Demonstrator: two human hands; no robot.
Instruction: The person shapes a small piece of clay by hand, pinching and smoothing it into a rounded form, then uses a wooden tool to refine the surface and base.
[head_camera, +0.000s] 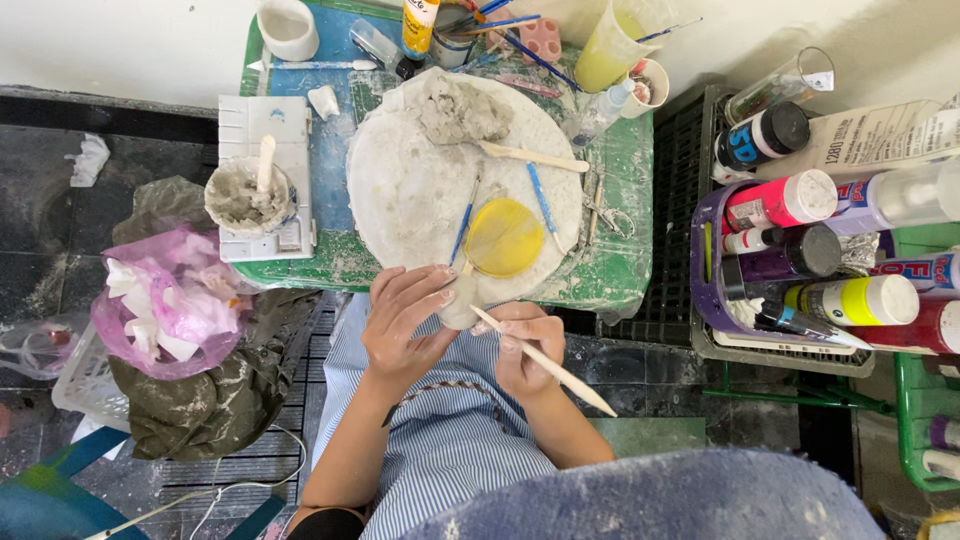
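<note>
1. Risk, judged: the small clay piece (460, 303) is held in the air at 6 o'clock of the round clay-smeared board (400, 190), off the table edge; a slip would drop it onto the person's striped lap.
2. Risk, judged: the pointed wooden modelling tool (545, 360) bears on soft clay; excess pressure could gouge or split it.
3. Left hand (403, 325): fingers curled about the clay piece, thumb and fingertips gripping it.
4. Right hand (525, 350): closed on the wooden modelling tool, tip touching the clay, handle pointing to 4 o'clock.
5. A yellow disc (505, 237) lies on the board at 12 o'clock of the hands; a grey clay lump (460, 110) sits beyond.
</note>
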